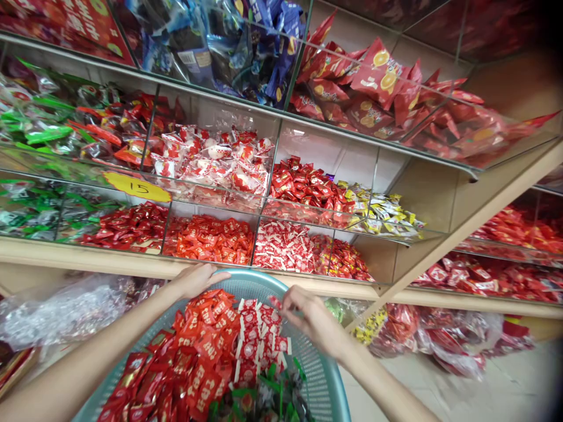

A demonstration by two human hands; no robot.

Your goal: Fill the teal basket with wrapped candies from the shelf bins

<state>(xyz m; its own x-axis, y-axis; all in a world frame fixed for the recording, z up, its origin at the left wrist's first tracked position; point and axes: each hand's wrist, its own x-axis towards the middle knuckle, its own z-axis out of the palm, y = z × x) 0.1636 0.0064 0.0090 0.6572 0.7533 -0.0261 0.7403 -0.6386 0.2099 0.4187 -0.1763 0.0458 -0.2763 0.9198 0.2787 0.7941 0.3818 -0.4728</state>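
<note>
A teal plastic basket (pixel 328 375) fills the lower middle of the view. Inside it lie orange-red packets (pixel 206 334), darker red packets (pixel 145 381), red-and-white packets (pixel 257 340) and green-and-dark wrapped sweets (pixel 268 398). My left hand (pixel 197 281) rests at the basket's far rim, its fingers stretched out and together, holding nothing that shows. Over the right part of the basket, my right hand (pixel 303 310) pinches a small red packet (pixel 275 302) between thumb and fingertips, just above the red-and-white packets.
Glass-fronted shelves (pixel 285 281) of wrapped sweets rise beyond the basket, with a yellow tag (pixel 138 186) marked 15. Plastic bags (pixel 57 310) lie beneath at the left, and more red bags (pixel 457 340) sit on the floor at the right. A slanted wooden post (pixel 466 217) divides the shelves.
</note>
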